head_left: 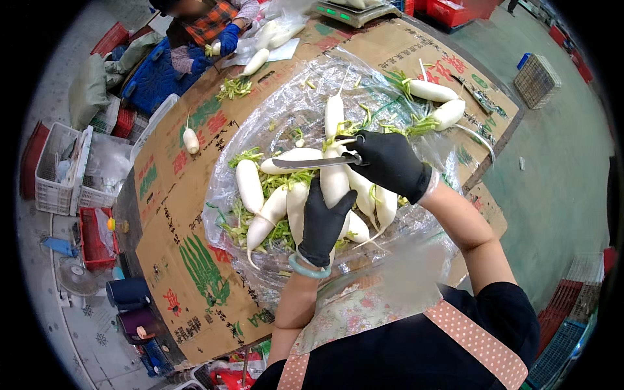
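My left hand (322, 224), in a black glove with a pale green bangle at the wrist, is closed round the body of an upright white radish (335, 185). In my right hand (387, 162), also black-gloved, is a knife (299, 164), its blade pointing left across the upper part of that radish. My right fingers are up against the radish's leafy top. Several other white radishes (249, 186) lie around my hands among cut green stalks (283, 234). They rest on a crumpled clear plastic sheet (221, 195). Another radish (333, 116) lies just beyond the blade.
Printed cardboard (169, 221) covers the table. Across it, a person's blue-gloved hand (229, 39) holds a small radish. A scale (354, 14) stands at the far edge. A second knife (474, 94) lies at right. Crates (55, 169) and mugs (128, 294) are at left.
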A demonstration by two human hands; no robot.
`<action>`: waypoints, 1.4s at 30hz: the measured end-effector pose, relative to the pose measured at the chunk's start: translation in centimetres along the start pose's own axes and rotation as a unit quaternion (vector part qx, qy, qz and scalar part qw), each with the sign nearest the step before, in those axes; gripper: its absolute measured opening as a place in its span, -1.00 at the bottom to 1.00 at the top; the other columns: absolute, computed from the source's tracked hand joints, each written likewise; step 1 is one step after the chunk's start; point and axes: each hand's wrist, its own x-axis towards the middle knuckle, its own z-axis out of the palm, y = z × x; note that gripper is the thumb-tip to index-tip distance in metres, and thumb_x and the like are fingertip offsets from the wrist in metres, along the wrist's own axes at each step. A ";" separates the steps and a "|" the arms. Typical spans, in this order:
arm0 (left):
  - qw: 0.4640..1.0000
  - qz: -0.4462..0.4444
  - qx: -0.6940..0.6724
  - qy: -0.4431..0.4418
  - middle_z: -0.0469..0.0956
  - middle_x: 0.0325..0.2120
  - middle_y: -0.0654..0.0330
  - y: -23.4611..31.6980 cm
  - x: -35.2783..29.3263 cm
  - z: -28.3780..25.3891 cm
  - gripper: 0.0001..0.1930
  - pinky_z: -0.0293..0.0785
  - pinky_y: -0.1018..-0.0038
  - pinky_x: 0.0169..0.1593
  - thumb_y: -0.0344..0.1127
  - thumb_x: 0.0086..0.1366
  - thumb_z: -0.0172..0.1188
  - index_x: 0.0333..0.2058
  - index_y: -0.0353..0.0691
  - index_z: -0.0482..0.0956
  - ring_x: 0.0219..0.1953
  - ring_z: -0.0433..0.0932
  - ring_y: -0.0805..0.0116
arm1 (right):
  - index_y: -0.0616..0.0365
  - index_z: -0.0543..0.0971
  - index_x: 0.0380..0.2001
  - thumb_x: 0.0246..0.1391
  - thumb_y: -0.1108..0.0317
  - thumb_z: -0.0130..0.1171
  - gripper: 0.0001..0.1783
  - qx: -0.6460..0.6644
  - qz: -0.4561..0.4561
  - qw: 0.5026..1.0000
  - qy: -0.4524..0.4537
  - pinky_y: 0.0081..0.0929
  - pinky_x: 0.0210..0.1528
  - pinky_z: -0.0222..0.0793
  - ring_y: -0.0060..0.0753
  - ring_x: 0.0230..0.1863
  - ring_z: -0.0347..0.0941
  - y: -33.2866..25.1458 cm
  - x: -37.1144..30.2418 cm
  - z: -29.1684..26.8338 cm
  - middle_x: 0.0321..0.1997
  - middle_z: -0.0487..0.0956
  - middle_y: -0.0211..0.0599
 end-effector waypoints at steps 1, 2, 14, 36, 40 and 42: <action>1.000 0.004 0.003 -0.007 0.45 -0.23 0.09 -0.1 -0.5 0.0 -0.52 0.37 0.46 -0.14 -0.41 0.02 0.25 -0.07 -0.38 0.31 -0.21 0.43 0.35 | 0.01 0.52 -0.30 -0.23 0.33 0.18 -0.70 0.004 0.004 1.000 -0.002 -0.32 -0.48 0.35 -0.17 -0.48 0.46 0.0 -0.1 0.1 -0.50 0.49 -0.22; 1.000 0.009 0.005 -0.011 0.45 -0.23 0.09 -0.3 -0.7 -0.1 -0.53 0.37 0.46 -0.14 -0.42 0.02 0.24 -0.08 -0.39 0.32 -0.21 0.43 0.35 | 0.01 0.52 -0.32 -0.23 0.33 0.17 -0.72 0.008 0.005 1.000 -0.004 -0.32 -0.47 0.35 -0.18 -0.47 0.46 0.1 -0.1 0.5 -0.51 0.49 -0.22; 0.972 0.073 -0.219 -0.050 0.28 0.05 0.16 1.9 -0.7 -1.0 -0.37 0.20 0.45 0.12 -0.65 -0.04 0.14 0.08 -0.30 0.22 0.06 0.27 0.35 | 0.22 0.43 -0.09 0.08 0.05 0.03 -0.53 0.656 0.407 0.630 -0.086 -0.62 -0.30 0.36 -0.54 -0.35 0.44 -0.8 -8.6 4.6 -0.31 0.54 -0.31; 0.965 -0.197 -0.144 -0.094 0.52 -0.45 0.19 -2.9 -4.4 -2.1 -0.57 0.42 0.57 -0.43 -0.40 -0.02 0.28 -0.14 -0.33 0.41 -0.48 0.48 0.48 | 0.18 0.44 -0.08 0.01 0.18 0.14 -0.57 0.412 0.364 0.832 0.065 -0.62 -0.53 0.33 -0.62 -0.53 0.43 -1.2 -4.9 0.7 -0.41 0.56 -0.33; 0.951 -0.218 -0.184 -0.120 0.50 -0.51 0.23 -2.3 -3.9 -2.6 -0.63 0.33 0.65 -0.57 -0.44 0.00 0.23 -0.16 -0.33 0.41 -0.59 0.42 0.55 | -0.01 0.51 -0.15 -0.10 0.25 0.22 -0.63 0.160 0.176 0.971 0.013 -0.48 -0.39 0.40 -0.31 -0.49 0.50 -0.9 -6.3 0.4 -0.48 0.54 -0.22; 0.950 -0.216 -0.188 -0.122 0.50 -0.51 0.24 -2.1 -4.0 -2.4 -0.63 0.32 0.65 -0.57 -0.44 0.00 0.23 -0.16 -0.33 0.41 -0.59 0.41 0.56 | -0.01 0.50 -0.16 -0.13 0.29 0.21 -0.63 0.106 0.150 0.983 -0.009 -0.42 -0.44 0.39 -0.22 -0.50 0.49 -1.1 -6.0 0.2 -0.49 0.53 -0.21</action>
